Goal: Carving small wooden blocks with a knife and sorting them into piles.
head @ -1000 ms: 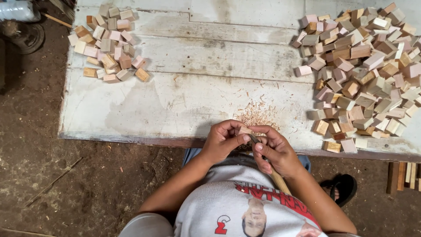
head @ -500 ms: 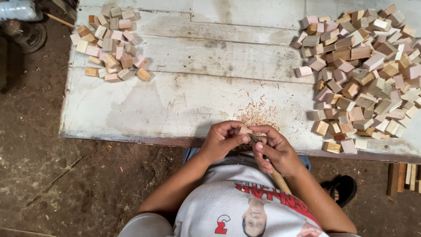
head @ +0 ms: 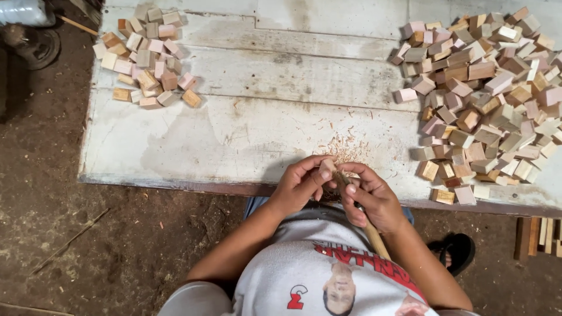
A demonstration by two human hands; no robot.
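My left hand [head: 300,186] grips a small wooden block [head: 326,168] at the near edge of a worn white board [head: 246,134]. My right hand [head: 370,199] holds a tool with a long wooden handle [head: 374,237], and its tip rests against the block. Both hands meet just in front of my chest, thumbs close together. Fine wood shavings [head: 345,149] lie on the board right beyond my fingers.
A big heap of small wooden blocks [head: 486,93] covers the board's right side. A smaller pile of blocks [head: 149,55] sits at the far left. Brown dirt ground [head: 70,222] lies to the left, with thin wooden sticks [head: 538,234] and a black sandal [head: 456,251] on the right.
My hands stay in the same spot; the fingers shift only slightly around the block.
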